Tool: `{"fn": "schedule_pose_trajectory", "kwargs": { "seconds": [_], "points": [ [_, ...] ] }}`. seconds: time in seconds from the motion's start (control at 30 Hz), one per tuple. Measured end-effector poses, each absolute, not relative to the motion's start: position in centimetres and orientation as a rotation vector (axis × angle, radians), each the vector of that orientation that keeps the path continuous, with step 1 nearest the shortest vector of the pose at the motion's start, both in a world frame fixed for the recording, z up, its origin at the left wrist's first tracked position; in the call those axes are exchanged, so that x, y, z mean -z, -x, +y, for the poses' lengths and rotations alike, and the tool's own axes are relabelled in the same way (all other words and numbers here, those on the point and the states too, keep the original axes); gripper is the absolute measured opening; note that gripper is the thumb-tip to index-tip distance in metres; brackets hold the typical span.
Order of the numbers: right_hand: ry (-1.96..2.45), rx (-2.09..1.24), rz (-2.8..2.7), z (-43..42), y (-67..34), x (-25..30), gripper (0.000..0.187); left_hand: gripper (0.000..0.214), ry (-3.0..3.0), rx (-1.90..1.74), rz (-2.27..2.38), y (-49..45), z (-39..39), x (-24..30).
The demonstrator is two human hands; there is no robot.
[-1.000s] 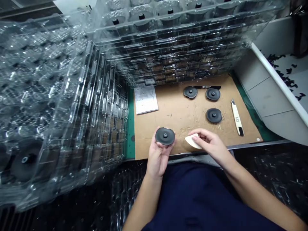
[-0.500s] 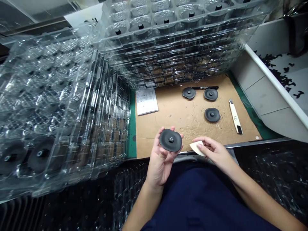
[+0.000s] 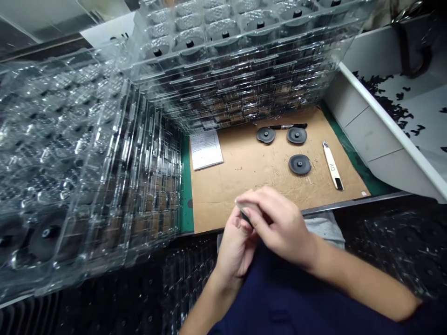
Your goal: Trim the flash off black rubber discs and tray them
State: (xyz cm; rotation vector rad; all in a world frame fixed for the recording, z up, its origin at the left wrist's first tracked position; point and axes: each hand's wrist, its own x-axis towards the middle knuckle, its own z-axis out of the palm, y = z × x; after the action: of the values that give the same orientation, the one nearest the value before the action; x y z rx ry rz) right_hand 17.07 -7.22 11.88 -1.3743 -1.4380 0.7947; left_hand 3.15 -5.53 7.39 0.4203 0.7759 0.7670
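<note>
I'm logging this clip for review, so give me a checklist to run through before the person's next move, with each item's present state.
1. Dark part held in the left hand: ok, though only a sliver shows.
2. Pale pad held by the right hand: ok, its edge shows at the fingers.
3. Pad touching the part: cannot tell, the fingers hide it.
4. Face of the held part open to view: not ok, the right hand covers most of it.
5. Three dark discs apart from one another on the cardboard: ok.
6. Utility knife clear of both hands: ok.
</note>
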Motion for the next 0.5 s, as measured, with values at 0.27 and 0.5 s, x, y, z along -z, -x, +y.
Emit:
{"fn": "schedule_pose_trajectory", "kwargs": {
  "seconds": [0.27, 0.5],
  "points": [
    [1.344, -0.723, -1.573, -7.0, -16.7, -12.1, 0.02, 0.054, -0.435, -0.798, 0.774, -3.0, -5.2, -7.7],
    [1.329, -0.852, -1.593, -7.2, -17.2, -13.2, 0.017, 0.052, -0.449, -0.797, 0.8, -3.4, -5.2, -8.7]
  ]
}}
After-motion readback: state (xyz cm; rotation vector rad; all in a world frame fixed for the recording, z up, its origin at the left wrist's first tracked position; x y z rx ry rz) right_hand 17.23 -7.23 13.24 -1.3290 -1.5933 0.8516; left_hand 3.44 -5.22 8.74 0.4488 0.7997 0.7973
